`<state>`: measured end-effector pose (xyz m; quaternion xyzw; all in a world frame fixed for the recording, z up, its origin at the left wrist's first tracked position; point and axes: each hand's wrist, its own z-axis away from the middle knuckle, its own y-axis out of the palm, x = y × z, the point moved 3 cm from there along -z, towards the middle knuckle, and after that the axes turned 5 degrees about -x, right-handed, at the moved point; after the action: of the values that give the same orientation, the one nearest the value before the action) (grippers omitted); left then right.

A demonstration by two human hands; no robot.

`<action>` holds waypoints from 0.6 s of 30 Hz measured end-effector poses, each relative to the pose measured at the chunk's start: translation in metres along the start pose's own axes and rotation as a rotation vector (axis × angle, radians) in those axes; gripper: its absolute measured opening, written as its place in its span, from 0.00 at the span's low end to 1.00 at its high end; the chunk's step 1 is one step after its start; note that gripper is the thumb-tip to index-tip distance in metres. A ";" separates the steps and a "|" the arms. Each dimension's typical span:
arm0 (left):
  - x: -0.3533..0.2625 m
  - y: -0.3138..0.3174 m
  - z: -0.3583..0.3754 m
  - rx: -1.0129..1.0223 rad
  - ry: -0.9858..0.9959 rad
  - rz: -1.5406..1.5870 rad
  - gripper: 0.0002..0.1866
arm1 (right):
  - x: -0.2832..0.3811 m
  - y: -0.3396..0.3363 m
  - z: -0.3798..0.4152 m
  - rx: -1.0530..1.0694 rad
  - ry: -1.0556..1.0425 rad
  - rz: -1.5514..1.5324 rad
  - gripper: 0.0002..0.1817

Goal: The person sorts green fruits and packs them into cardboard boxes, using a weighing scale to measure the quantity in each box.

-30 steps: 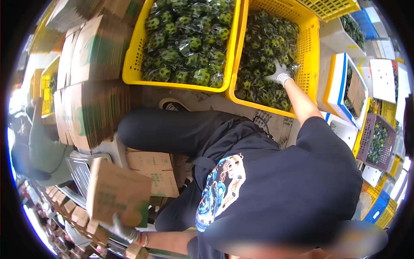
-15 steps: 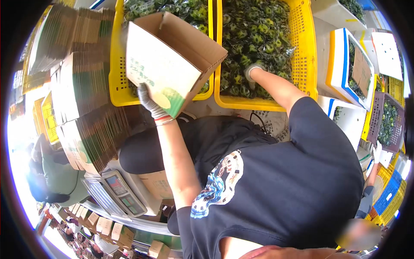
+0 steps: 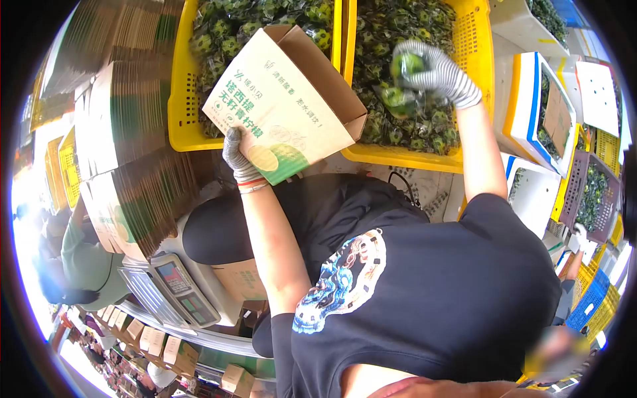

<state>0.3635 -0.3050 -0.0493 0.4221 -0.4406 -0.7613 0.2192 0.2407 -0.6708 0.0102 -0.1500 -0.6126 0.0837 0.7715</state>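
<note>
My left hand (image 3: 240,158), in a grey striped glove, grips the lower edge of an open cardboard box (image 3: 282,109) with green print, held tilted over the left yellow crate (image 3: 179,99). Green fruits in clear wrapping (image 3: 229,33) lie in that crate. My right hand (image 3: 441,74), in a striped glove, is raised above the right yellow crate (image 3: 476,46), closed around wrapped green fruit (image 3: 406,65). Another wrapped fruit (image 3: 397,99) shows just below those fingers, slightly blurred. More wrapped fruits (image 3: 424,136) fill the right crate.
Stacked flat cartons (image 3: 126,119) stand at the left. Below them is a scale (image 3: 179,288). White foam boxes (image 3: 524,113) and a brown crate (image 3: 590,192) are at the right. A person in green (image 3: 93,265) is at the lower left, and a co-worker's gloved hand (image 3: 578,237) is far right.
My right hand has risen out of the fruits in the right crate with wrapped fruit in it. The box in my left hand has shifted slightly right and turned, showing its printed side.
</note>
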 end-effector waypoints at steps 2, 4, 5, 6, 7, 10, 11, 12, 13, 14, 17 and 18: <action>0.002 0.007 0.002 0.033 -0.016 -0.034 0.37 | 0.064 0.009 -0.014 0.038 -0.113 -0.110 0.27; 0.003 -0.017 -0.001 0.062 -0.042 -0.068 0.38 | 0.125 0.044 -0.024 0.077 -0.086 -0.143 0.33; 0.005 -0.017 0.002 0.062 0.002 -0.024 0.37 | 0.148 0.061 -0.028 0.145 -0.053 -0.103 0.40; 0.008 -0.015 0.006 0.062 0.049 0.020 0.36 | 0.158 0.068 -0.029 0.185 -0.309 -0.102 0.39; 0.011 -0.014 0.010 0.060 0.098 0.063 0.35 | 0.153 0.071 -0.032 0.179 -0.123 -0.503 0.35; 0.004 -0.011 0.012 0.085 0.159 0.301 0.33 | 0.072 0.029 -0.056 -0.182 -0.352 0.221 0.27; 0.000 -0.007 0.013 0.233 0.131 0.385 0.32 | 0.063 0.039 -0.044 0.082 -0.048 0.131 0.33; -0.002 -0.009 0.012 0.254 0.133 0.414 0.31 | -0.009 0.040 -0.047 0.161 -0.036 0.574 0.40; -0.002 -0.010 0.010 0.277 0.134 0.444 0.30 | -0.010 0.062 -0.033 0.361 0.490 0.907 0.50; -0.002 -0.011 0.008 0.302 0.134 0.473 0.30 | -0.027 0.083 -0.014 0.499 0.641 1.108 0.60; -0.003 -0.009 0.013 0.244 0.211 0.409 0.29 | -0.095 0.133 0.002 0.601 0.563 1.307 0.61; -0.003 -0.014 0.014 0.251 0.166 0.435 0.29 | -0.096 0.136 -0.004 0.543 0.621 1.273 0.60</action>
<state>0.3539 -0.2893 -0.0564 0.4025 -0.5923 -0.5985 0.3590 0.2293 -0.5734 -0.1241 -0.2960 -0.1204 0.6146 0.7212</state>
